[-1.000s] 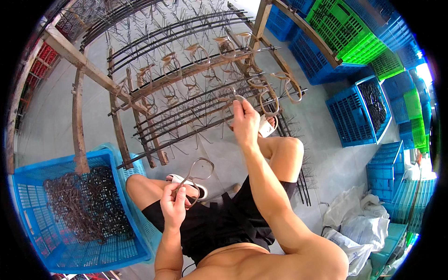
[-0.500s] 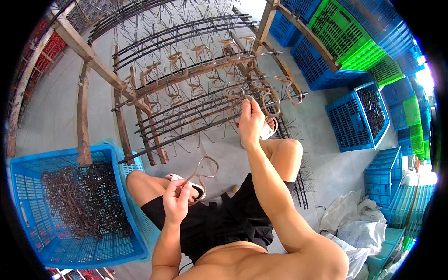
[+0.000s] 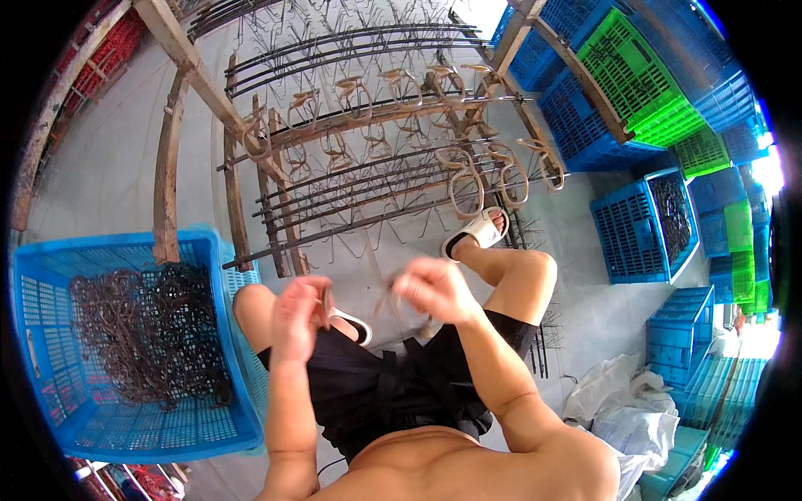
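A: Item one, the wooden rack (image 3: 251,125), taken as landmark. State of stock?

B: Bent wire hooks (image 3: 464,179) hang on its rods, mostly along the upper rows and the right end. Many rods lower down on the rack are bare, so by my judgement the hanging is partly done, with a good deal left.

A: Supply?

B: A blue crate (image 3: 50,334) to the left of the rack's foot, a dark tangle of wire pieces (image 3: 142,334) piled in it. A large quantity waits there.

A: Hands?

B: Left hand (image 3: 299,317) and right hand (image 3: 434,288) are both below the rack, close together over the lap. They are blurred. The left fingers (image 3: 313,294) look curled shut on a thin wire piece (image 3: 393,301) that runs between the hands; the right fingers are bent, but whether they grip it I cannot tell.

A: Change against the earlier entry?

B: A second ago the right hand was raised to the rack's lower rods, at the hooks there, while the left held a wire loop alone near the knee. Now the right has come down from the rack to meet the left.

A: Other stock?

B: Blue and green crates (image 3: 635,75) stacked right of the rack, and white sacks (image 3: 618,409) on the floor well below its right end.
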Demonstrator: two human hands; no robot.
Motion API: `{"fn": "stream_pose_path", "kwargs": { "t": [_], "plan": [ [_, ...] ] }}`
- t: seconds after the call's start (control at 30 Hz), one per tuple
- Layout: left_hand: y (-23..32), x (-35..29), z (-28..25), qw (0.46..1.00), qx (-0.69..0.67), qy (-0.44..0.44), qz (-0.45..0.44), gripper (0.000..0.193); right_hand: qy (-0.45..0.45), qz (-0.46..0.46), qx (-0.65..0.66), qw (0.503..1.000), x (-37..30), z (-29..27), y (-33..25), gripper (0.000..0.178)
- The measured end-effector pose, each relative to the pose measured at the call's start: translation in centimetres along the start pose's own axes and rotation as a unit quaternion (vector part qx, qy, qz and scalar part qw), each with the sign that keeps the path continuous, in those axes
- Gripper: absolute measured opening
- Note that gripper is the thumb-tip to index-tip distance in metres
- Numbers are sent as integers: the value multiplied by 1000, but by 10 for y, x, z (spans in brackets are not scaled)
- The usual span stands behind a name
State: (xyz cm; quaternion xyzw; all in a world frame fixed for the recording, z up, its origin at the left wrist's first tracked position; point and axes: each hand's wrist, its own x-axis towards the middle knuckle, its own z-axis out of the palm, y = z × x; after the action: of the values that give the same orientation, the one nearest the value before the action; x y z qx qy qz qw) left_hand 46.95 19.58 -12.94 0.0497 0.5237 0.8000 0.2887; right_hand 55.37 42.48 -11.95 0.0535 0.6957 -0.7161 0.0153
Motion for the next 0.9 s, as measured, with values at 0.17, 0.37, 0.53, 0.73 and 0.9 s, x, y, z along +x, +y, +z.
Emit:
{"fn": "stream_pose_path", "kwargs": {
  "t": [0.17, 0.37, 0.53, 0.73, 0.9],
  "plan": [
    [34, -1, -152, 785, 450, 405, 130, 34, 447, -85, 91, 886, 70, -8, 20, 24],
    [-20, -23, -366, 630, 548, 465, -293, 72, 437, -45, 208, 874, 101, -4, 21, 24],
    [-61, -29, -414, 703, 528, 389, -276, 61, 437, -27, 196, 877, 105, -7, 22, 25],
    [-68, -27, -422, 731, 528, 362, -236, 50, 453, -13, 163, 876, 105, -8, 19, 24],
    [-63, -53, -447, 752, 511, 379, -173, 40, 456, -13, 155, 876, 114, 7, 13, 24]
  ]
}}
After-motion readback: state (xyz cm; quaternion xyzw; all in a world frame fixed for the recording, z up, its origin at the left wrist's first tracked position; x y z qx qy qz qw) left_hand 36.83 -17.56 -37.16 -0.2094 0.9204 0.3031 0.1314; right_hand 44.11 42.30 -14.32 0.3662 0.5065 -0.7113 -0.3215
